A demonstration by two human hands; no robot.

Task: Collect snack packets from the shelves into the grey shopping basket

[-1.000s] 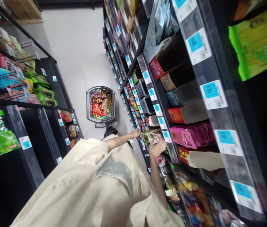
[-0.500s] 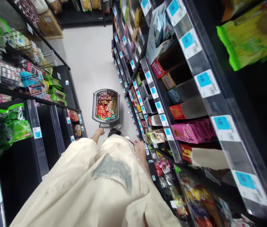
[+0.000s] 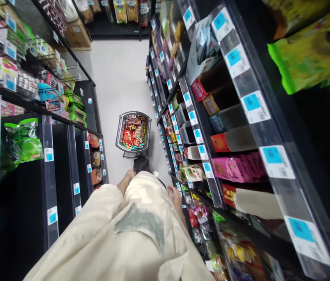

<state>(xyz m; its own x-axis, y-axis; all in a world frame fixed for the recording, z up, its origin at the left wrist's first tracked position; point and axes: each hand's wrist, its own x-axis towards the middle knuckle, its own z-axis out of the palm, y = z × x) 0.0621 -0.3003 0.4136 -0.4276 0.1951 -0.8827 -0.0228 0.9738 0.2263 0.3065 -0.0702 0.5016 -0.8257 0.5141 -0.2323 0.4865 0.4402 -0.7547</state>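
Observation:
A black shopping basket [image 3: 118, 130] stands on the floor ahead of my feet. Several red, brown and green snack packets [image 3: 134, 132] fill its bottom, and its bar handle [image 3: 130, 156] points toward me. My left hand [image 3: 130, 173] hangs low beside my left leg, just short of the basket handle and apart from it. Its fingers are small and partly hidden, so their closure is unclear. My right hand [image 3: 175, 194] hangs by my right thigh close to the right shelf, fingers loosely bent and apart, with nothing seen in them.
Shelves of packets line both sides of a narrow aisle. On the right are pink packets [image 3: 238, 167] and open display boxes [image 3: 222, 141]; a green bag [image 3: 24, 146] sits on the left shelf. A cardboard box [image 3: 78, 35] stands at the far left. Pale floor [image 3: 115, 74] runs ahead.
My left hand has drawn back from near the basket handle toward my leg. A dark shoe or trouser end now shows farther forward behind the basket. The view has shifted slightly.

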